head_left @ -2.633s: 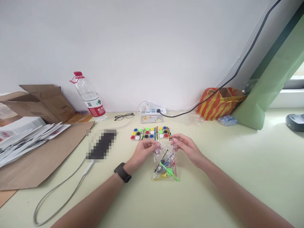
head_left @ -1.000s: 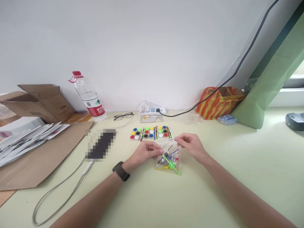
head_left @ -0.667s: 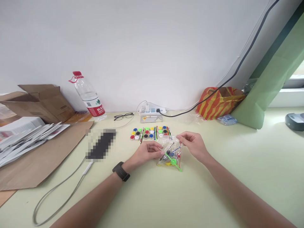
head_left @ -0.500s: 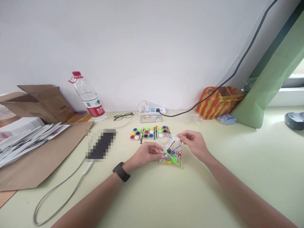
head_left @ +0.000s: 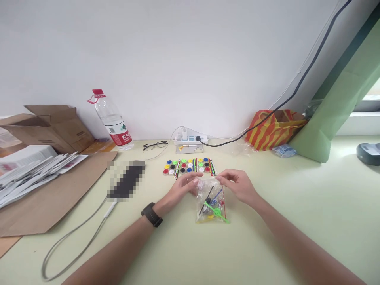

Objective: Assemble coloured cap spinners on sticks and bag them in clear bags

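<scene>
Your left hand point(head_left: 184, 186) and right hand point(head_left: 239, 185), both nearly closed, pinch the top corners of the bag point(head_left: 202, 192); coloured pieces point(head_left: 217, 212) show inside. It sits nearer you than the discs point(head_left: 190, 165).

The bench point(head_left: 208, 253) is showing plain pale green. Along its back edge, a carrier bag point(head_left: 272, 132) is wearing red and yellow stripes. Farther from that edge, discs point(head_left: 183, 166) are mixing blue, yellow, red, green, black and white; a clear bag point(head_left: 212, 202) is revealing black, blue, red, yellow and (brightest of all) green parts point(head_left: 217, 212).
</scene>
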The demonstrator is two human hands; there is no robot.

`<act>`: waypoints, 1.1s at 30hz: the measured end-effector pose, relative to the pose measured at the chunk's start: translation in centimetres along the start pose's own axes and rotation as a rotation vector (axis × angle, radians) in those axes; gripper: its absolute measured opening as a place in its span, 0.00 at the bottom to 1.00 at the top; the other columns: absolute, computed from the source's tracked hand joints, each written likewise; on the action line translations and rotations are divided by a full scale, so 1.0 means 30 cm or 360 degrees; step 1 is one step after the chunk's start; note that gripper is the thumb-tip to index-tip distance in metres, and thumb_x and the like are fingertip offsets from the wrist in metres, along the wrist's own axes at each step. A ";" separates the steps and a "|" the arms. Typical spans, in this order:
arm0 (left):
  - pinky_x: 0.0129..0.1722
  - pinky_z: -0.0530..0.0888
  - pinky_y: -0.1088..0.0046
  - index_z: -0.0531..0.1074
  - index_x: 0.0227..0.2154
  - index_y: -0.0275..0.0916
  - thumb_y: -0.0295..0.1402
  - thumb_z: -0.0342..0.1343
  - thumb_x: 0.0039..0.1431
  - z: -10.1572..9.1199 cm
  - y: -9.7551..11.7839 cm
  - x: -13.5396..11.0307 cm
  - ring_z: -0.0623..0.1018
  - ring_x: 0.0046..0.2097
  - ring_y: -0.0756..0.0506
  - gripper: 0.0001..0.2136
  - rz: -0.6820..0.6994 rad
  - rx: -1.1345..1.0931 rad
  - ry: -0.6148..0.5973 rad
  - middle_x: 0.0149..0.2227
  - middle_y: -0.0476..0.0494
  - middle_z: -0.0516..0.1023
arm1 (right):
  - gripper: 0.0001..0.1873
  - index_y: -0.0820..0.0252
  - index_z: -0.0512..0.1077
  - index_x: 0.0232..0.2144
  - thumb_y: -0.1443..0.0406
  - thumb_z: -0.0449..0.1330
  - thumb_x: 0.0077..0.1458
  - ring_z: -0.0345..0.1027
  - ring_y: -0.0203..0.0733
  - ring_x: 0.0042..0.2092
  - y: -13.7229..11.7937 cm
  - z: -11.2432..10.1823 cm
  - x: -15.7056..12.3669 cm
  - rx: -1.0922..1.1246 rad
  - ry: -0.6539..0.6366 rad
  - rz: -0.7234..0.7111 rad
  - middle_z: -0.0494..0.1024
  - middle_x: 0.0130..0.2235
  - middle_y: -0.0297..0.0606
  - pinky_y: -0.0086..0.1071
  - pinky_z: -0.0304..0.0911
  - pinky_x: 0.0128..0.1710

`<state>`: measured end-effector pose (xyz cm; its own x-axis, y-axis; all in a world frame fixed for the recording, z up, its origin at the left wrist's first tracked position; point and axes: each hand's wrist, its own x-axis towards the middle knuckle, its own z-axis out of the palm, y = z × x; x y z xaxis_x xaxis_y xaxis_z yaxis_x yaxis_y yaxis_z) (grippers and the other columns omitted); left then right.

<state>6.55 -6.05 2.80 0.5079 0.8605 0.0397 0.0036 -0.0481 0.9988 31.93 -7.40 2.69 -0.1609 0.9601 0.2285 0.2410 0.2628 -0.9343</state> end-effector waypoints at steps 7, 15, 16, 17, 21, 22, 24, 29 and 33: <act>0.39 0.73 0.74 0.83 0.37 0.34 0.44 0.67 0.59 0.011 -0.006 0.002 0.80 0.37 0.46 0.15 -0.0088 0.0019 -0.0039 0.35 0.40 0.83 | 0.14 0.60 0.79 0.28 0.57 0.64 0.60 0.65 0.38 0.30 -0.015 0.065 -0.030 -0.0159 -0.0166 -0.0091 0.79 0.28 0.36 0.31 0.61 0.30; 0.36 0.73 0.76 0.83 0.35 0.33 0.40 0.69 0.57 0.005 -0.023 0.006 0.80 0.34 0.48 0.12 -0.0089 0.0018 -0.0077 0.31 0.40 0.84 | 0.14 0.61 0.77 0.26 0.57 0.64 0.60 0.64 0.37 0.29 -0.006 0.053 -0.030 -0.0150 -0.0206 -0.0080 0.77 0.27 0.36 0.31 0.60 0.29; 0.35 0.73 0.76 0.83 0.35 0.33 0.39 0.69 0.57 0.007 -0.024 0.005 0.80 0.33 0.48 0.12 -0.0073 0.0035 -0.0074 0.31 0.40 0.84 | 0.14 0.61 0.78 0.27 0.57 0.64 0.60 0.65 0.38 0.29 -0.005 0.054 -0.029 -0.0115 -0.0241 -0.0058 0.78 0.28 0.37 0.31 0.60 0.30; 0.35 0.73 0.76 0.83 0.34 0.33 0.39 0.69 0.57 0.009 -0.024 0.003 0.80 0.33 0.48 0.12 -0.0058 0.0054 -0.0065 0.31 0.41 0.84 | 0.15 0.61 0.78 0.29 0.56 0.64 0.60 0.65 0.38 0.30 -0.003 0.057 -0.028 -0.0069 -0.0287 -0.0030 0.78 0.29 0.37 0.31 0.61 0.30; 0.34 0.73 0.76 0.83 0.34 0.33 0.39 0.69 0.57 0.021 -0.019 -0.002 0.80 0.33 0.48 0.12 -0.0014 0.0111 -0.0040 0.32 0.40 0.84 | 0.16 0.62 0.80 0.32 0.54 0.65 0.59 0.66 0.39 0.31 0.005 0.068 -0.025 0.0101 -0.0412 0.0082 0.79 0.31 0.38 0.32 0.61 0.32; 0.35 0.74 0.76 0.83 0.34 0.34 0.40 0.69 0.58 0.023 -0.018 -0.002 0.81 0.34 0.47 0.12 -0.0014 0.0115 -0.0048 0.33 0.40 0.85 | 0.16 0.62 0.80 0.31 0.54 0.65 0.59 0.66 0.39 0.31 0.006 0.069 -0.024 0.0114 -0.0403 0.0093 0.78 0.30 0.38 0.32 0.61 0.32; 0.37 0.75 0.75 0.83 0.35 0.34 0.40 0.67 0.59 0.023 -0.015 -0.003 0.82 0.36 0.46 0.12 -0.0023 0.0127 -0.0081 0.34 0.39 0.85 | 0.17 0.62 0.80 0.31 0.54 0.65 0.59 0.65 0.38 0.30 0.008 0.067 -0.022 0.0122 -0.0370 0.0090 0.77 0.28 0.37 0.31 0.61 0.31; 0.38 0.76 0.74 0.83 0.34 0.34 0.40 0.68 0.59 0.017 -0.018 0.001 0.83 0.36 0.46 0.12 -0.0010 0.0149 -0.0087 0.34 0.39 0.85 | 0.17 0.62 0.79 0.30 0.53 0.65 0.59 0.67 0.37 0.29 0.009 0.059 -0.018 0.0160 -0.0369 0.0100 0.77 0.28 0.37 0.31 0.62 0.31; 0.37 0.76 0.74 0.83 0.34 0.34 0.40 0.69 0.57 0.020 -0.012 0.001 0.83 0.36 0.45 0.12 -0.0030 0.0124 -0.0070 0.33 0.39 0.86 | 0.18 0.62 0.80 0.30 0.52 0.66 0.58 0.68 0.38 0.29 0.008 0.056 -0.018 0.0176 -0.0377 0.0123 0.78 0.28 0.37 0.31 0.64 0.31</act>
<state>7.07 -6.31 2.41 0.5443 0.8387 0.0177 0.0795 -0.0726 0.9942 30.47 -8.01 1.89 -0.3685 0.9245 0.0974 0.1572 0.1652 -0.9736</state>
